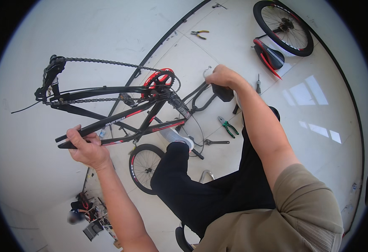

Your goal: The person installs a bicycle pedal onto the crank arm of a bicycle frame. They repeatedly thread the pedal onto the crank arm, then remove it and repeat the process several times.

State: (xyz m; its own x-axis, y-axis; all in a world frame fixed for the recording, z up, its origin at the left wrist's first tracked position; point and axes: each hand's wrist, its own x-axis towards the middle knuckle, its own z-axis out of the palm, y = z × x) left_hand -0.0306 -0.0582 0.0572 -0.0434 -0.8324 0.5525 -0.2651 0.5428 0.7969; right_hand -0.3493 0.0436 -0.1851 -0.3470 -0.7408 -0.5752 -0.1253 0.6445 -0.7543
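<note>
The left hand (pixel 87 147) is closed around the two thin black tubes at one end of a bicycle frame (pixel 121 113), fingers wrapped over the top, and the right hand (pixel 222 76) is clenched on a dark part at the other end, beside the curved handlebar (pixel 201 96). The frame is lifted clear of the white floor (pixel 318 126), held across the body above the raised knee in black trousers (pixel 180 176). To carry this well, I judge both grips should stay firm and level, since the weight sits between the hands and the loose chain (pixel 104 62) could swing or snag; keeping the frame away from the leg would spare a greasy smear. The frame is black with red stripes, wheel-less, its red and black chainring (pixel 161 78) near the middle and the chain running in a long loop out to the rear gear changer (pixel 51 73). On the floor lie a small wheel (pixel 144 166) under the frame, a larger wheel (pixel 283 27) and a black and red saddle (pixel 269 56) well apart, green-handled pliers (pixel 228 126), a spanner (pixel 215 142) and yellow-handled pliers (pixel 199 33)
</note>
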